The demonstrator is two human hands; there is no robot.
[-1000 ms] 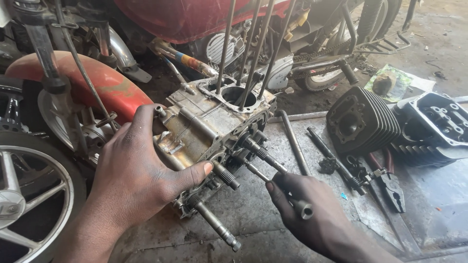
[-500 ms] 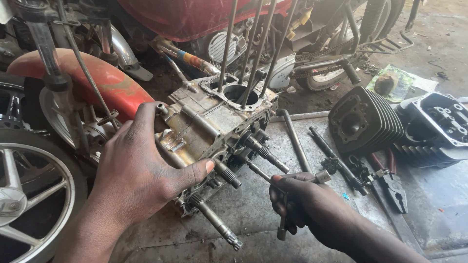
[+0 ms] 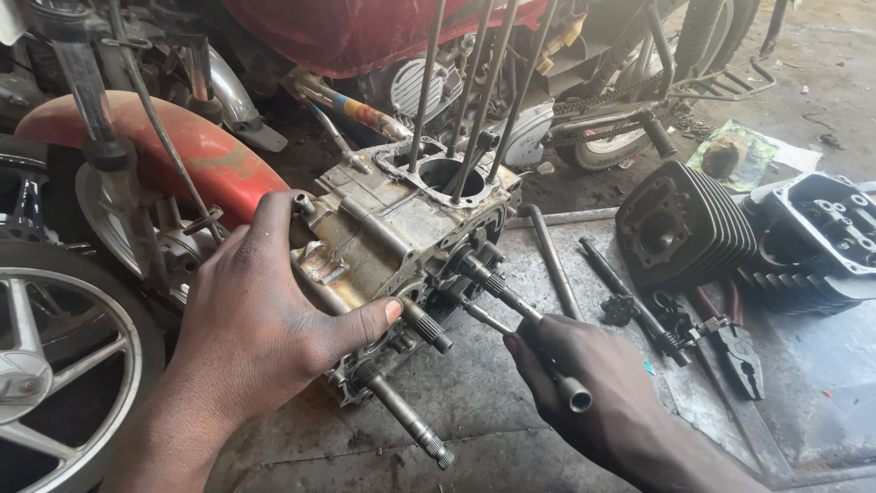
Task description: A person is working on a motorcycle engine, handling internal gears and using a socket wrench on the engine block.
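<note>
— One engine crankcase [image 3: 392,246], cast metal, on the counter [image 3: 511,429] beside the red motorcycle [image 3: 365,36]. How did it handle?

— Heavy and rigid by my judgement, greasy, likely slippery. The left hand [image 3: 265,319] lay spread flat against its side, thumb pressed on the lower edge: the broad casing looked the safest hold, not the thin studs [image 3: 474,82].

— Right hand [image 3: 584,393]?

— Closed round a tubular socket wrench [image 3: 547,356], set against a projecting shaft [image 3: 484,278].

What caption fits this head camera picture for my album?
Left hand steadies a grimy metal engine case; right hand holds a steel socket wrench.
</note>
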